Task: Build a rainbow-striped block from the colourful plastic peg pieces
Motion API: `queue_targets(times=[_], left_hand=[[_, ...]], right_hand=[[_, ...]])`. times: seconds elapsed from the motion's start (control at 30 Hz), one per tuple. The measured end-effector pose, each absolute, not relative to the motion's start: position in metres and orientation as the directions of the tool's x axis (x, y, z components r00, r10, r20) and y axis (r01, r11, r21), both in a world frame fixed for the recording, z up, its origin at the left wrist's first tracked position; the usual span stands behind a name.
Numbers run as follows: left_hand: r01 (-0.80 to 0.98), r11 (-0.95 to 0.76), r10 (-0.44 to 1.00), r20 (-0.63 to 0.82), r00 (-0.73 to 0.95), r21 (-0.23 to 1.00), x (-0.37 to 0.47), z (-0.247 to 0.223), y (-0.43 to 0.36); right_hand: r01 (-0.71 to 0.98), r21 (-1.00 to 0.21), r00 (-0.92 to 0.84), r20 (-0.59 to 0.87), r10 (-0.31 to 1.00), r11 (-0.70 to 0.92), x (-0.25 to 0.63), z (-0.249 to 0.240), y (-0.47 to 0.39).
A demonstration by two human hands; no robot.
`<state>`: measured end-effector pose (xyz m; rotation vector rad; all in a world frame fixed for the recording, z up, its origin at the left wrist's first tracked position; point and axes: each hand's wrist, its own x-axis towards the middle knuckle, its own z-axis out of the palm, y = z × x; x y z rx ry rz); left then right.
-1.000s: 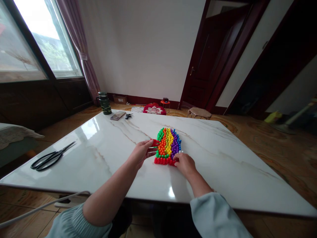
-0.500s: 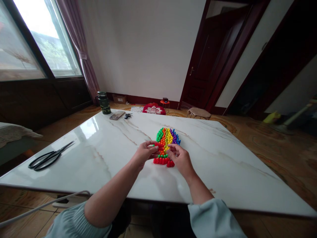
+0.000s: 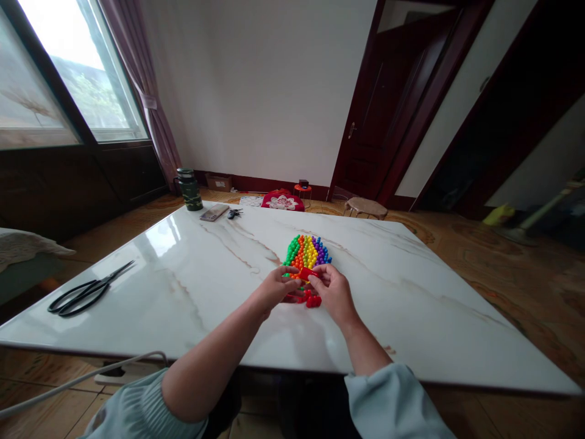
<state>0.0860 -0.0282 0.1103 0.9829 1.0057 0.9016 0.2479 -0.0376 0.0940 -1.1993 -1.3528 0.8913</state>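
A small red plastic piece (image 3: 309, 274) is held up level between my two hands. My left hand (image 3: 275, 288) pinches its left end, and my right hand (image 3: 332, 290) grips its right end between thumb and fingers. Just beyond lies a dense patch of shiny bead-like pieces (image 3: 308, 249), sorted by colour into green, orange, yellow, purple and blue bands. Several red bead-like pieces (image 3: 313, 302) rest on the table below my fingers. My hands partly cover the near side of the patch.
The white marble-patterned table (image 3: 411, 317) carries black-handled scissors (image 3: 89, 292) at the left. A camouflage flask (image 3: 189, 190), a phone (image 3: 214, 212) and keys (image 3: 234, 213) stand or lie near its far left corner. A round stool (image 3: 367, 207) is beyond the far edge.
The red piece has moved slightly right, from my left fingers alone to between both hands. My right hand has closed on its right end.
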Motion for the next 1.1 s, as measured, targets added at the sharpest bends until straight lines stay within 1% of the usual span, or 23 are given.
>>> queue_targets(times=[0.07, 0.17, 0.23, 0.33, 0.47, 0.6, 0.67, 0.73, 0.8, 0.97, 1.1], left_hand=[[-0.129, 0.277, 0.947, -0.248, 0.203, 0.952, 0.083, 0.113, -0.026], [-0.13, 0.236, 0.965, -0.217, 0.147, 0.963, 0.076, 0.121, -0.023], [-0.148, 0.23, 0.967, -0.208, 0.147, 0.962, 0.071, 0.126, -0.023], [-0.162, 0.233, 0.966, -0.21, 0.149, 0.959, 0.067, 0.13, -0.024], [-0.146, 0.233, 0.961, -0.205, 0.187, 0.961, 0.067, 0.129, -0.025], [-0.136, 0.234, 0.959, -0.205, 0.197, 0.963, 0.067, 0.13, -0.026], [-0.133, 0.236, 0.959, -0.209, 0.192, 0.963, 0.066, 0.131, -0.026], [-0.132, 0.237, 0.959, -0.209, 0.192, 0.962, 0.066, 0.132, -0.026], [-0.134, 0.236, 0.959, -0.208, 0.195, 0.962, 0.065, 0.132, -0.026], [-0.138, 0.234, 0.959, -0.204, 0.198, 0.962, 0.064, 0.131, -0.025], [-0.137, 0.232, 0.959, -0.203, 0.198, 0.963, 0.063, 0.13, -0.024]], right_hand=[[0.242, -0.952, 0.11, 0.216, 0.97, 0.185, 0.256, 0.091, -0.036], [0.469, -0.878, 0.11, 0.166, 0.98, 0.096, 0.269, 0.082, -0.036], [0.565, -0.823, 0.039, 0.104, 0.994, 0.064, 0.273, 0.073, -0.038], [0.613, -0.787, -0.063, 0.035, 0.997, 0.067, 0.271, 0.061, -0.041], [0.723, -0.687, -0.057, 0.04, 0.998, 0.069, 0.263, 0.056, -0.038], [0.844, -0.533, -0.012, 0.095, 0.995, 0.061, 0.265, 0.061, -0.033], [0.877, -0.477, -0.005, 0.129, 0.992, 0.066, 0.266, 0.064, -0.033], [0.886, -0.455, -0.027, 0.139, 0.99, 0.088, 0.264, 0.066, -0.034], [0.895, -0.431, -0.06, 0.136, 0.989, 0.114, 0.26, 0.067, -0.036], [0.945, -0.3, -0.103, 0.109, 0.989, 0.131, 0.25, 0.062, -0.037], [0.957, -0.248, -0.124, 0.132, 0.984, 0.153, 0.244, 0.058, -0.035]])
